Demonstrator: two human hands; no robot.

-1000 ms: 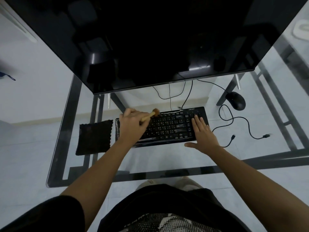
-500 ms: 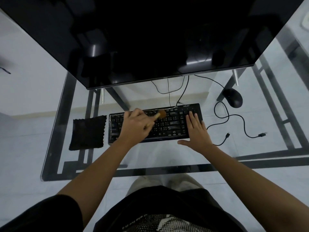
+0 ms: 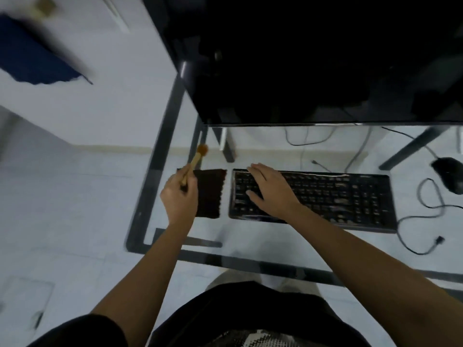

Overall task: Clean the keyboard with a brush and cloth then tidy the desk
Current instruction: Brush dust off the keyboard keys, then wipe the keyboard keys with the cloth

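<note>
Judging by the last second, the brush (image 3: 198, 160) has been lifted off the keyboard (image 3: 325, 196) and carried left, so it's now held closed in the left hand (image 3: 179, 196) over the dark cloth (image 3: 209, 194), bristles pointing away. The right hand (image 3: 270, 189) has been slid from the right end of the keys to the left end and is laid flat and open there. Brushing looks pretty much done, with the cloth wipe probably up next. No containers can be seen on the glass worktop (image 3: 250, 246), just a mouse (image 3: 448, 172) and loose cables (image 3: 426, 216).
</note>
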